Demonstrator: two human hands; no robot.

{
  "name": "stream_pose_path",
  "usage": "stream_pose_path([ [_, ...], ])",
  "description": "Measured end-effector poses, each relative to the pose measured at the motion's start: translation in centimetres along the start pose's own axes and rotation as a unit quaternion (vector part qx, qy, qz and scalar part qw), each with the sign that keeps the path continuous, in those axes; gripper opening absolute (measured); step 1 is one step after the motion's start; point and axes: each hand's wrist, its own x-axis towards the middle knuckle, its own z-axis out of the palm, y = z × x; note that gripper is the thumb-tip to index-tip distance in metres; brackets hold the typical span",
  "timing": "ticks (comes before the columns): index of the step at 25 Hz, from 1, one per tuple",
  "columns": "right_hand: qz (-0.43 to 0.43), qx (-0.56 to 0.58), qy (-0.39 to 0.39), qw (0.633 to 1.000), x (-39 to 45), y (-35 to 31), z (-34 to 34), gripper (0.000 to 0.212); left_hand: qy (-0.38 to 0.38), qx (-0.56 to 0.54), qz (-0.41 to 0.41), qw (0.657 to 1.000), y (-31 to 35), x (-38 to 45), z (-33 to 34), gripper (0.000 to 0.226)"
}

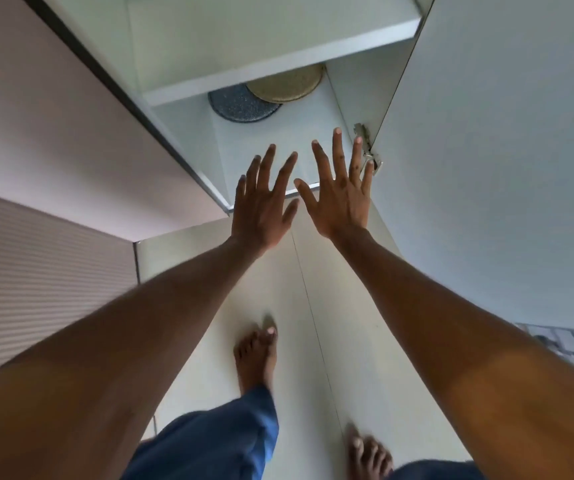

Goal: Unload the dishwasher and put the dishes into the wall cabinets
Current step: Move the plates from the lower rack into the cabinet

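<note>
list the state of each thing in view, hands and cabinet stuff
left hand: open, fingers spread, holding nothing
right hand: open, fingers spread, holding nothing
cabinet door: swung open
grey plate: lying flat on the lower shelf
tan plate: lying flat, overlapping the grey plate's edge

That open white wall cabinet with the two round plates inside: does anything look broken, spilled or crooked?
Nothing stands out. The speckled dark blue-grey round plate and the beige round plate lie flat on the white cabinet shelf, the beige one's edge overlapping the blue-grey one.
</note>
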Motion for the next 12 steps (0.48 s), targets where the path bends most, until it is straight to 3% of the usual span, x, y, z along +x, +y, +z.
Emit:
stream_pose_path([
  [5,-0.035,-0.006,-0.062,0.997,-10.0,-0.7,-13.0,0.078,-0.071,0.025,-0.021,0.997,5.1,-9.8,-14.3,0.081],
  [9,-0.054,0.053,-0.106,0.992,-18.8,0.8,-23.5,0.074,-0.120,-0.061,-0.099,0.986,11.0,-17.5,-23.8,0.078],
  [12,-0.095,0.078,-0.127,0.984,-25.0,6.2,-29.6,0.072,-0.118,-0.125,-0.158,0.973,16.5,-23.0,-26.9,0.078],
])
